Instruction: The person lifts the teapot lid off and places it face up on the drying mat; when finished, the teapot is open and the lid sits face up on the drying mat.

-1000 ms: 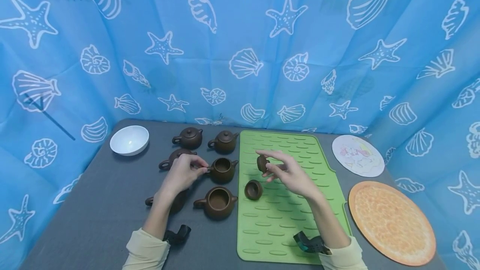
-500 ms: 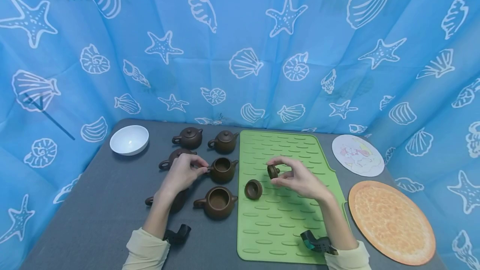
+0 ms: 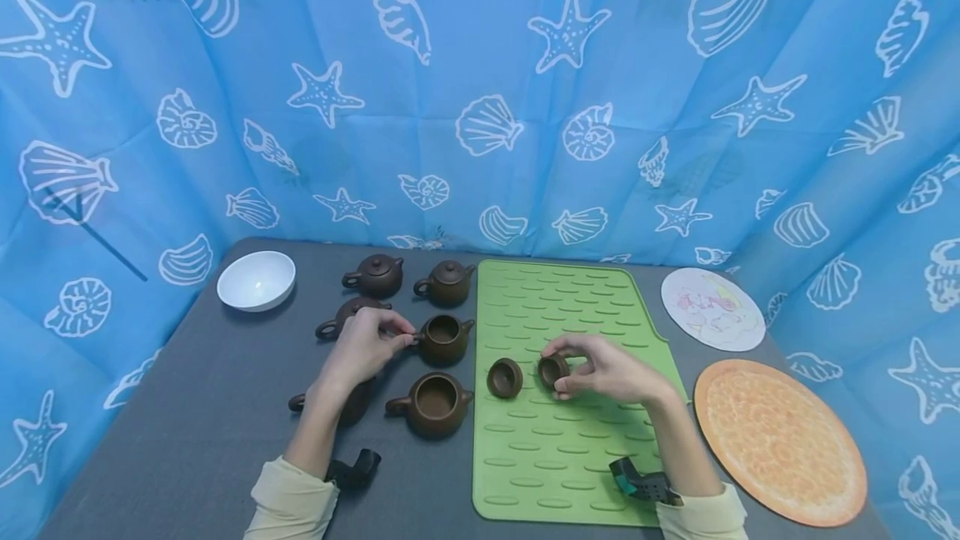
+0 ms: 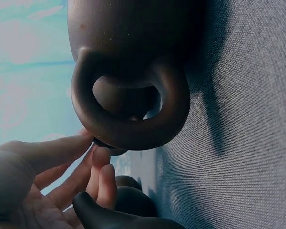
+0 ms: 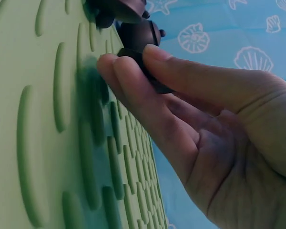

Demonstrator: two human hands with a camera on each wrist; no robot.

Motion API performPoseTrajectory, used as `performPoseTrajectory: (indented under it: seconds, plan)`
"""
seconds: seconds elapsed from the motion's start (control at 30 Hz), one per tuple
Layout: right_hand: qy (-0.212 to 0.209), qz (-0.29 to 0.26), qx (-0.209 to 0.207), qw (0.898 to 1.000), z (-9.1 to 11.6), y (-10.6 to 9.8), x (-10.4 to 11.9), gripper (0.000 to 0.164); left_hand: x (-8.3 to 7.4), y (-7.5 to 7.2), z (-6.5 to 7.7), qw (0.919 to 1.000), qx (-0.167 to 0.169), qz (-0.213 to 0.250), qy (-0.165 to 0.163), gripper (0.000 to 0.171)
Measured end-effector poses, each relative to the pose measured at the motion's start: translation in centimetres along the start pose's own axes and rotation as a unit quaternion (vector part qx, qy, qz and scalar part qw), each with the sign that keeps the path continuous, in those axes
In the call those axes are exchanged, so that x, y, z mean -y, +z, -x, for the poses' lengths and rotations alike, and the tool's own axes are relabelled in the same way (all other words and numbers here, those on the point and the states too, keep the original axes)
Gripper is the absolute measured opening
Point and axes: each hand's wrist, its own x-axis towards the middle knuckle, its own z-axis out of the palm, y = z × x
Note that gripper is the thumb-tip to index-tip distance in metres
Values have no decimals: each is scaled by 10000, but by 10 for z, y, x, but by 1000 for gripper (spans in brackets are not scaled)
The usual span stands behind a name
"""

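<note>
In the head view my left hand (image 3: 366, 350) pinches the handle of an open brown teapot (image 3: 453, 347) standing on the grey table. A second lidless teapot (image 3: 433, 417) stands just in front of it; a large teapot handle (image 4: 131, 134) fills the left wrist view and partly hides the pinch. My right hand (image 3: 611, 369) holds a small brown teapot lid (image 3: 551, 370) between thumb and fingers, low over the green mat (image 3: 558, 440), its hollow underside facing up. Beside it, another upturned lid (image 3: 505, 379) lies on the mat.
Two lidded teapots stand at the back, the right one (image 3: 446, 286) near the mat. Two more teapots are partly hidden by the left arm. A white bowl (image 3: 257, 282) sits at back left. A white printed disc (image 3: 712, 309) and an orange round mat (image 3: 780, 440) lie at right.
My right hand has moved right and down toward the mat, turning the lid so its hollow side faces up. My left hand keeps its pinch on the teapot handle.
</note>
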Motion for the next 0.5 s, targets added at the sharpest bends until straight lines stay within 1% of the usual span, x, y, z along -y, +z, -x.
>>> performPoseTrajectory:
  seconds: [0.13, 0.3, 0.5]
  plan:
    - [131, -58, 144, 9998, -1, 1, -4, 46, 0, 0, 1, 10000, -11, -9, 31, 10]
    - [194, -34, 172, 9997, -2, 4, -3, 45, 0, 0, 1, 10000, 3, -2, 25, 10]
    - [178, 206, 217, 9994, -4, 6, -3, 44, -1, -1, 0, 10000, 37, 17, -50, 11]
